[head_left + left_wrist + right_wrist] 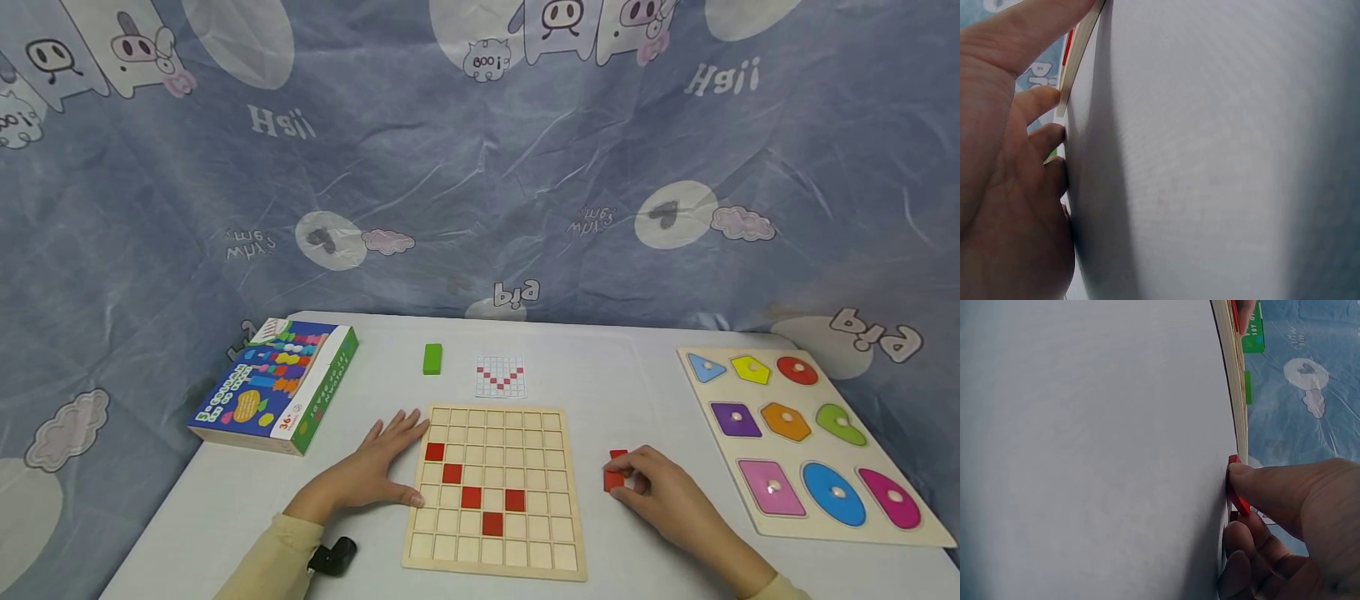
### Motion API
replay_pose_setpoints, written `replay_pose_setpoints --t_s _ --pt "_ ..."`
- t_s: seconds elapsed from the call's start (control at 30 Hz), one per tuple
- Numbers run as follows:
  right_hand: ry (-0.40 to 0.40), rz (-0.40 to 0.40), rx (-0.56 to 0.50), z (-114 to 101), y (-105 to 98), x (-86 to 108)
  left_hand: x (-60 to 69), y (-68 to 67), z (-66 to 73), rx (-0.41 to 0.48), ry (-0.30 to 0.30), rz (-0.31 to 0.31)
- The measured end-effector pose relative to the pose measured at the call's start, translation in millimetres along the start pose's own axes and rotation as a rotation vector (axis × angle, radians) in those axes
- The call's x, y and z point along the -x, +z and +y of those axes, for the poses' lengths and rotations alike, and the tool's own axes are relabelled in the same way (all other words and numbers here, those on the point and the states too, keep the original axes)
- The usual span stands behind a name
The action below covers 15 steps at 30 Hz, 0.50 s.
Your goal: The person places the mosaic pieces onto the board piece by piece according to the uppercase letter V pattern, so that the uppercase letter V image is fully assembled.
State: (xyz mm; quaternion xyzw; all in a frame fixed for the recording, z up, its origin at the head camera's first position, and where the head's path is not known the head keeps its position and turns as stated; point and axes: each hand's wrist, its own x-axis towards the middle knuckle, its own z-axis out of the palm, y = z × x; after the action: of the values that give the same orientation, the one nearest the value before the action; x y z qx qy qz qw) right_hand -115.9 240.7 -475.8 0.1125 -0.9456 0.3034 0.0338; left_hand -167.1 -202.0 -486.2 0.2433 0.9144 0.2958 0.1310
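A wooden grid board lies flat on the table, with several red square tiles set in its cells in a slanting pattern. My left hand rests along the board's left edge, fingers spread, thumb touching the rim; the left wrist view shows the hand at the board's side. To the right of the board, my right hand pinches a red tile between thumb and finger, the tile tilted close to the tabletop. Another red tile shows partly behind those fingers.
A small pattern card with a red V of squares lies beyond the board, a green block to its left. At the left sits a colourful box; at the right, a knobbed shape puzzle. A black object is beside my left wrist.
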Motion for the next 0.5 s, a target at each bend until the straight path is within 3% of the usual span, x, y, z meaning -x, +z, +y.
replay_pose_setpoints --t_s 0.5 --pt "-0.009 -0.072 0.031 -2.3 -1.5 -0.3 0.6 0.1 0.4 -0.002 -0.013 -0.003"
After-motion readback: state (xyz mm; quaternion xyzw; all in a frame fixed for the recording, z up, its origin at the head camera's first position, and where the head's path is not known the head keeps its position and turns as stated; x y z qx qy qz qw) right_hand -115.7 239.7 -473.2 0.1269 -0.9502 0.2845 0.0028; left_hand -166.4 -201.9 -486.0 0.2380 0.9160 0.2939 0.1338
